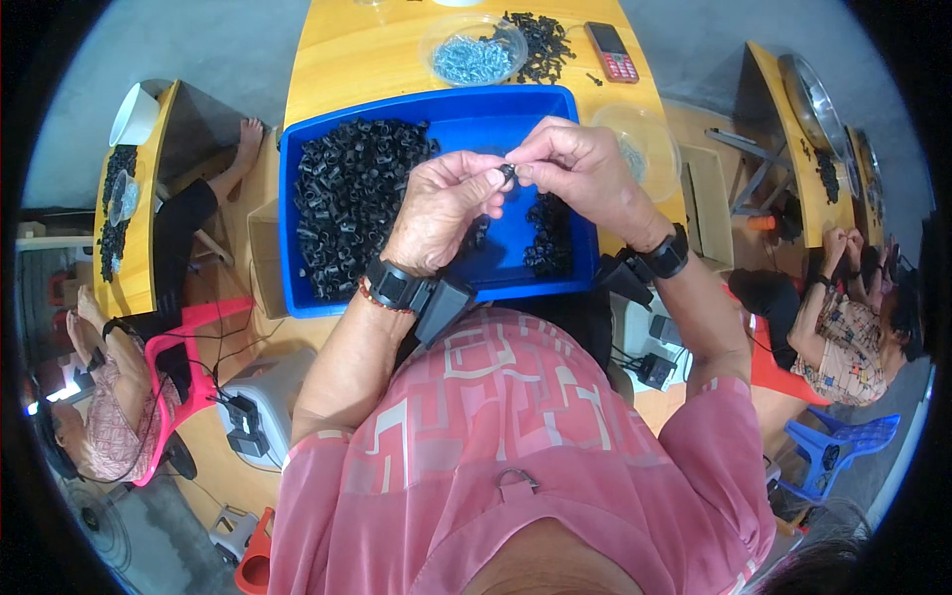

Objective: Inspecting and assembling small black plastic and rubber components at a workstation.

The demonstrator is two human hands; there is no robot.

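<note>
My left hand [448, 203] and my right hand [580, 169] meet above a blue plastic tray [436, 107]. Between their fingertips is a small black plastic part [509, 173]; the left thumb and forefinger pinch it. My right thumb and forefinger close in on its other side, and whatever else they pinch is too small to make out. A large heap of black plastic parts [347, 198] fills the tray's left half. A smaller group of black parts [547, 238] lies on the right, partly under my right hand.
Beyond the tray, a clear bowl of silvery screws [471, 59] stands by a pile of small black pieces [540, 45] and a red phone [611, 52]. A clear plastic lid [645, 149] lies right of the tray. People sit at other tables on both sides.
</note>
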